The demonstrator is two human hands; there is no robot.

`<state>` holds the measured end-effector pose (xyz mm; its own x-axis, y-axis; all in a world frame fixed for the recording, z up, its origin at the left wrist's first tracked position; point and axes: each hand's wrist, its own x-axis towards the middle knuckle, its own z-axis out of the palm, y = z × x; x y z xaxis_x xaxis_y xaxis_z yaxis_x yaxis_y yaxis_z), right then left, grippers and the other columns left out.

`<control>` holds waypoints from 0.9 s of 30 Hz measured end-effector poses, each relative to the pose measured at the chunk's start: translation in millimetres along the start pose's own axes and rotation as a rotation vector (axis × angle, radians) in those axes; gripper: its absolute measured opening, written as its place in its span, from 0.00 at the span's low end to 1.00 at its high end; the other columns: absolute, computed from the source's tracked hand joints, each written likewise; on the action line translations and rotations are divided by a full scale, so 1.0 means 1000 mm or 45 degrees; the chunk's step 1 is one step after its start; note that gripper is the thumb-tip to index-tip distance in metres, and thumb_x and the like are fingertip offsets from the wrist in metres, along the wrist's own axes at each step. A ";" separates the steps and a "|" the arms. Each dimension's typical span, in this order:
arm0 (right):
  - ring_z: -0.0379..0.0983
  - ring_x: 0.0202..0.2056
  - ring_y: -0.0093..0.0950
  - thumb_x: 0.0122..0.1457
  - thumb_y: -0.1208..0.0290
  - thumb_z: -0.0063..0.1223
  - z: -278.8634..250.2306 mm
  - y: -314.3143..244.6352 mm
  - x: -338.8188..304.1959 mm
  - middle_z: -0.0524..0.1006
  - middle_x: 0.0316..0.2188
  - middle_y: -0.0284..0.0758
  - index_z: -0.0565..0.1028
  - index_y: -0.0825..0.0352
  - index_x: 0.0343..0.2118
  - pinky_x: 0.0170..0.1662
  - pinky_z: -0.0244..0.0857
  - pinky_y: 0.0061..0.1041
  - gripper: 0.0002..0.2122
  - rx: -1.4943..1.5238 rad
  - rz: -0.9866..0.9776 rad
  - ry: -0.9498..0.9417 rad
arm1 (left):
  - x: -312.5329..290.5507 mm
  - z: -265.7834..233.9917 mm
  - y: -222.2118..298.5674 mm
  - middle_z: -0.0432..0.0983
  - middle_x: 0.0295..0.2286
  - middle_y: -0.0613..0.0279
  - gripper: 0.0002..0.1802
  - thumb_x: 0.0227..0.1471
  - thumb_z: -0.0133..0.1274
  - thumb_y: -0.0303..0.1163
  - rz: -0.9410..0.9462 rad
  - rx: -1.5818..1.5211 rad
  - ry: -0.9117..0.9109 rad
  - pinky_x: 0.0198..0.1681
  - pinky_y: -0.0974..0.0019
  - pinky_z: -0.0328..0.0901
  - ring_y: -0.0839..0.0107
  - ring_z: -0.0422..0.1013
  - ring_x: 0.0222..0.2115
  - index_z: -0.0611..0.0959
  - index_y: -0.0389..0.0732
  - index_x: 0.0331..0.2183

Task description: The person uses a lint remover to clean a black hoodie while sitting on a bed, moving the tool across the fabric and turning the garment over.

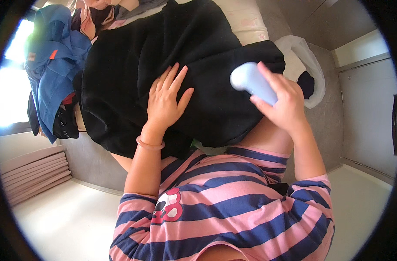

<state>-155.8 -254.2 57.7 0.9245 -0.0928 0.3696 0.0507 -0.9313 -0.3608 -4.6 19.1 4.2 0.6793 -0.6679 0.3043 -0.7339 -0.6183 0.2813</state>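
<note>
A large piece of black clothing (198, 48) is spread across my lap and over the bed edge. My left hand (167, 95) lies flat on it with the fingers spread, a pale pink bangle (150, 144) round the wrist. In my right hand (283, 102) is a light-blue fabric shaver (256, 80) with a rounded head. Its head is over the right part of the black cloth; whether it touches the fabric cannot be seen.
A blue garment (57, 74) hangs in a pile by the bright window at the left. To the right, past my knee, stands a bin with a white plastic liner (316, 82), holding something dark. A pale patterned mattress (246, 21) lies behind the cloth. A grey cabinet (368, 117) stands far right.
</note>
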 end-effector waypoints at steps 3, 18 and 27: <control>0.77 0.37 0.40 0.46 0.66 0.70 -0.006 -0.007 -0.002 0.79 0.39 0.39 0.69 0.56 0.62 0.40 0.72 0.36 0.36 0.090 -0.120 -0.071 | 0.002 0.000 -0.001 0.67 0.60 0.54 0.30 0.59 0.54 0.44 0.022 -0.005 0.019 0.63 0.53 0.56 0.53 0.62 0.61 0.73 0.46 0.60; 0.74 0.37 0.37 0.45 0.64 0.71 -0.006 -0.006 -0.008 0.78 0.36 0.34 0.71 0.54 0.61 0.43 0.70 0.35 0.36 -0.199 -0.003 0.066 | 0.003 0.004 0.001 0.68 0.59 0.55 0.29 0.59 0.54 0.42 0.040 0.043 0.083 0.62 0.54 0.58 0.54 0.64 0.60 0.73 0.46 0.60; 0.71 0.42 0.36 0.40 0.69 0.72 -0.001 -0.026 -0.020 0.75 0.43 0.37 0.74 0.54 0.59 0.51 0.63 0.40 0.36 -0.249 -0.099 0.078 | 0.003 0.004 0.000 0.68 0.59 0.56 0.30 0.58 0.54 0.43 0.022 0.040 0.078 0.62 0.54 0.57 0.55 0.63 0.60 0.73 0.48 0.60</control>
<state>-176.0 -229.0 60.8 0.8957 -0.0334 0.4434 0.0415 -0.9865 -0.1582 -2.7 15.9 1.5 0.6642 -0.6527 0.3644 -0.7448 -0.6199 0.2472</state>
